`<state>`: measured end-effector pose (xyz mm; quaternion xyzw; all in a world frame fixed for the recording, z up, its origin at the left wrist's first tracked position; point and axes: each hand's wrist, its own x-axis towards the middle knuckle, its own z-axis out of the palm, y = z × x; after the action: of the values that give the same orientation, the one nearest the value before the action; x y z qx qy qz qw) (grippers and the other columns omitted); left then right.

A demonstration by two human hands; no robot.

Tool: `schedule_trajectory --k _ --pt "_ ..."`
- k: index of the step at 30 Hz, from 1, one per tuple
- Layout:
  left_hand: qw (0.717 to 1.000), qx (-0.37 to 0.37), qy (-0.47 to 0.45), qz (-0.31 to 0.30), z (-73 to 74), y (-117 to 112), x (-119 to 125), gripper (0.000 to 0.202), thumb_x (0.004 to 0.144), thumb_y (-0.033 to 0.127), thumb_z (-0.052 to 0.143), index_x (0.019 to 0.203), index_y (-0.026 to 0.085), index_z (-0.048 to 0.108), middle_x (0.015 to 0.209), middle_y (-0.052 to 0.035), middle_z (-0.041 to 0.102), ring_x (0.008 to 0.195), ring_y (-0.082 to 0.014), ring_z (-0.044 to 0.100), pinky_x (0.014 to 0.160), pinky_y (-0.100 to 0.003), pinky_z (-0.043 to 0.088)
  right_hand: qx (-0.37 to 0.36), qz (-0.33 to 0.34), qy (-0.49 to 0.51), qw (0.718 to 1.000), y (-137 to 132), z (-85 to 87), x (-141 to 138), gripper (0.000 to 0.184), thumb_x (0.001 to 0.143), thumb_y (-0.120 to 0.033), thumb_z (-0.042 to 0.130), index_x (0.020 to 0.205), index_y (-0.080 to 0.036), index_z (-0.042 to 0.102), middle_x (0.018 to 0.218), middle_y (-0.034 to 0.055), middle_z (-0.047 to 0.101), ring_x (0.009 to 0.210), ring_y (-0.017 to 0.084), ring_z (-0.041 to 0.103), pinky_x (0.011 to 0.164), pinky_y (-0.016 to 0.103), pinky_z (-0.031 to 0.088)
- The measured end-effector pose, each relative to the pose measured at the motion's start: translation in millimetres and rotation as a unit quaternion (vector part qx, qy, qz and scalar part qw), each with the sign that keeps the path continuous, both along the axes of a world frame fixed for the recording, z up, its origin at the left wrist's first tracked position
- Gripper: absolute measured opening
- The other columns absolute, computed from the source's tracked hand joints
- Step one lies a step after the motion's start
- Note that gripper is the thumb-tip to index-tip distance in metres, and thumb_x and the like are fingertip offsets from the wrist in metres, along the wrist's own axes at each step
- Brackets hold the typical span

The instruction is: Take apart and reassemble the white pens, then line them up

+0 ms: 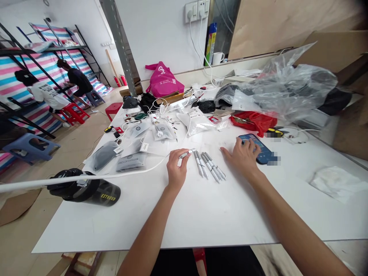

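Observation:
My left hand (177,165) is closed on a white and grey pen (186,153), pinched between thumb and fingers above the white table (198,214). Right of it, several similar pens (212,167) lie side by side on the tabletop, their tips pointing roughly the same way. My right hand (243,157) rests with fingers spread, the fingertips over the left edge of a dark smartphone (263,153) whose screen is lit. Between the two hands lie the pens.
A black bottle (105,193) lies on its side at the left, a white cable (129,175) crossing in front. Plastic-wrapped packets (130,162), a pink bag (165,82), a red bag (255,122) and clear plastic (290,88) crowd the back. Crumpled tissue (339,182) lies right. Two people sit far left.

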<state>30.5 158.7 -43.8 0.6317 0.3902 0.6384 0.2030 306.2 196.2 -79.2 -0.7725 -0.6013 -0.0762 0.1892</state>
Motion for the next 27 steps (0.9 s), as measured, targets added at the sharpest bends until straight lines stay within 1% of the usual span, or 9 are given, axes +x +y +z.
schedule_trajectory --k 3,6,8,10,13,16,18,21,27 --pt "0.989 -0.115 -0.069 -0.054 -1.9 2 4 0.019 0.099 0.041 0.074 0.105 0.024 0.079 0.111 -0.0085 0.077 0.108 -0.0231 0.07 0.088 -0.034 0.055 0.011 0.052 0.019 0.998 6 2.9 1 0.067 0.105 -0.059 0.039 0.151 -0.011 0.041 0.155 0.0267 0.05 0.153 0.041 0.031 0.121 0.06 0.025" --pt "0.952 -0.23 -0.166 -0.11 -3.1 5 9 0.03 0.092 0.049 0.079 0.102 0.021 0.079 0.107 -0.0085 0.075 0.1 -0.0218 0.068 0.08 -0.032 0.055 0.024 0.067 0.03 0.997 8 7.5 0 0.063 0.105 -0.059 0.038 0.148 -0.013 0.044 0.152 0.0247 0.051 0.148 0.039 0.036 0.119 0.056 0.029" --pt "0.925 -0.28 -0.217 -0.137 -2.9 7 10 0.037 0.088 0.053 0.082 0.1 0.019 0.079 0.098 -0.0081 0.072 0.094 -0.0206 0.065 0.076 -0.031 0.054 0.023 0.048 0.022 0.998 7 10.8 3 0.064 0.104 -0.061 0.04 0.147 -0.014 0.045 0.152 0.0258 0.049 0.146 0.04 0.037 0.116 0.055 0.03" --pt "0.905 -0.311 -0.246 -0.154 -2.0 7 9 0.04 0.085 0.055 0.084 0.098 0.017 0.079 0.094 -0.0075 0.071 0.092 -0.0194 0.064 0.077 -0.03 0.053 0.009 -0.008 0.015 1.0 6 14.0 13 0.07 0.101 -0.064 0.047 0.148 -0.012 0.044 0.152 0.0296 0.046 0.143 0.043 0.037 0.113 0.056 0.03" --pt "0.892 -0.327 -0.263 -0.166 -0.6 8 8 0.042 0.082 0.056 0.086 0.096 0.017 0.079 0.091 -0.0067 0.069 0.09 -0.018 0.062 0.077 -0.029 0.051 -0.025 -0.133 0.012 0.991 5 17.6 40 0.086 0.096 -0.072 0.055 0.149 -0.005 0.042 0.149 0.0377 0.045 0.137 0.047 0.04 0.109 0.058 0.03" --pt "0.874 -0.34 -0.287 -0.194 -0.5 9 7 0.042 0.081 0.055 0.088 0.094 0.016 0.079 0.089 -0.0054 0.067 0.088 -0.0166 0.061 0.076 -0.028 0.049 -0.077 -0.191 0.023 0.978 7 19.0 70 0.099 0.089 -0.08 0.06 0.146 0.0 0.049 0.146 0.0423 0.045 0.135 0.05 0.041 0.106 0.059 0.03" --pt "0.852 -0.352 -0.316 -0.222 -0.4 10 7 0.042 0.08 0.055 0.089 0.09 0.016 0.077 0.089 -0.0042 0.066 0.085 -0.015 0.06 0.075 -0.028 0.048 -0.125 -0.187 0.043 0.974 12 19.7 83 0.099 0.085 -0.084 0.063 0.138 -0.001 0.059 0.143 0.0429 0.046 0.134 0.051 0.042 0.102 0.058 0.031" --pt "0.826 -0.363 -0.347 -0.256 1.3 10 5 0.042 0.079 0.054 0.091 0.086 0.017 0.074 0.089 -0.003 0.065 0.084 -0.0141 0.061 0.076 -0.028 0.047 -0.145 -0.159 0.06 0.975 23 22.4 91 0.091 0.083 -0.08 0.07 0.133 -0.004 0.064 0.14 0.0408 0.05 0.129 0.049 0.047 0.096 0.055 0.034" --pt "0.818 -0.346 -0.336 -0.314 8.4 8 -3 0.038 0.083 0.052 0.089 0.09 0.018 0.074 0.091 -0.005 0.069 0.088 -0.0165 0.064 0.081 -0.031 0.048 -0.148 -0.139 0.103 0.974 35 28.3 92 0.084 0.084 -0.072 0.073 0.138 -0.009 0.06 0.136 0.0374 0.054 0.124 0.046 0.051 0.086 0.051 0.037"
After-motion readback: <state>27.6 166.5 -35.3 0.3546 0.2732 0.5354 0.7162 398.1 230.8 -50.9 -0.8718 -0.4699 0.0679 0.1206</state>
